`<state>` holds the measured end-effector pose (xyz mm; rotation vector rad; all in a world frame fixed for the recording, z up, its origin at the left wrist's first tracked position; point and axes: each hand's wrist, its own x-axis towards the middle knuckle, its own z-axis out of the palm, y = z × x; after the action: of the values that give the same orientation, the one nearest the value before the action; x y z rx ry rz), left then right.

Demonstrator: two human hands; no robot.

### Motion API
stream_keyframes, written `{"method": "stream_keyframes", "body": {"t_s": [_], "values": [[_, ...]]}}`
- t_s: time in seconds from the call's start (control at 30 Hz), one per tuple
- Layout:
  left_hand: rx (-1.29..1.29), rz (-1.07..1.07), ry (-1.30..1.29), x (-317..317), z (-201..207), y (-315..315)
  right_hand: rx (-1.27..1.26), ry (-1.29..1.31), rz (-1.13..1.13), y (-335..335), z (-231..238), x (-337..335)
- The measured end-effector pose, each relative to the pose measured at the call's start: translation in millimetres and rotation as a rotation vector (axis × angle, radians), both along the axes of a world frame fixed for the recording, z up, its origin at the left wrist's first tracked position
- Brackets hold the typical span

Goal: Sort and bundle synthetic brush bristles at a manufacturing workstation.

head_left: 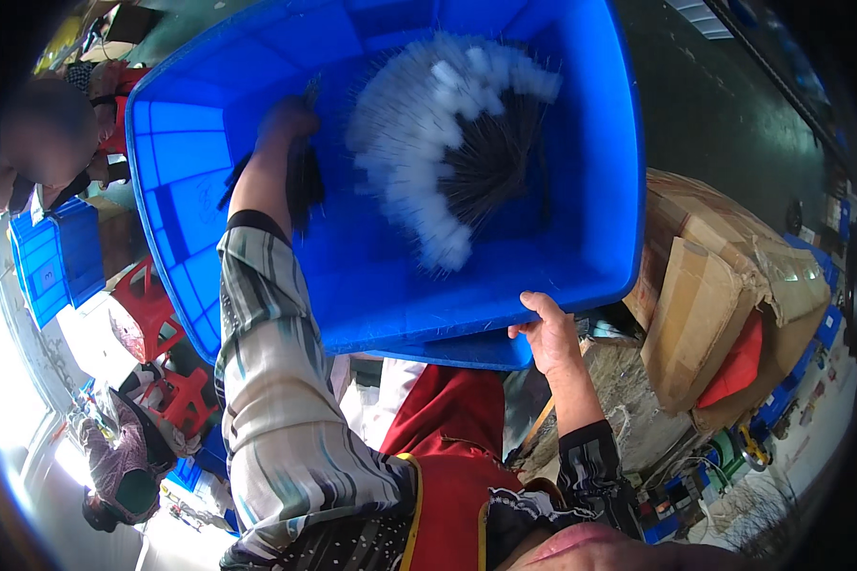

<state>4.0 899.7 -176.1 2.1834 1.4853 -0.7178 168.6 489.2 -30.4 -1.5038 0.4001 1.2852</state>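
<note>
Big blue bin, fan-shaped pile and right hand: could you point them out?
Big blue bin [595, 190]: head view, on its right inner wall.
Fan-shaped pile [409, 157]: head view, on its white part.
Right hand [552, 341]: head view, on its middle.

From where I stand, strong light enters at the left, where the window [5, 333] is burnt to plain white, and the near-left panels of the blue bin [176, 157] shine, while the left hand [293, 119] inside lies in shade and looks soft. The white tips [405, 152] are bright — their fine edges melt together — and the floor [724, 114] at upper right is rather dim. Toward the rim, the wide lens bends straight edges, and the corners fall into black.
</note>
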Motion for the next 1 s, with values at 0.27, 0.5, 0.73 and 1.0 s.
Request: {"method": "stream_keyframes", "body": {"t_s": [0.27, 0.5, 0.73, 1.0], "values": [[-0.109, 0.198, -0.465, -15.8, 90.3, -32.3, 0.084, 0.078, 0.025, -12.9, -3.9, -1.7], [0.068, -0.193, -0.498, 5.2, 214.1, -126.2, 0.139, 0.123, -0.051, -30.2, 1.3, -0.3], [0.114, -1.023, -0.673, 42.9, 347.7, -262.6, 0.378, 0.379, 0.051, -88.2, 65.0, -13.6], [-0.249, -1.645, -0.646, 94.9, 397.3, -418.7, 0.717, 0.347, -0.145, -171.4, 156.6, -34.5]]}}
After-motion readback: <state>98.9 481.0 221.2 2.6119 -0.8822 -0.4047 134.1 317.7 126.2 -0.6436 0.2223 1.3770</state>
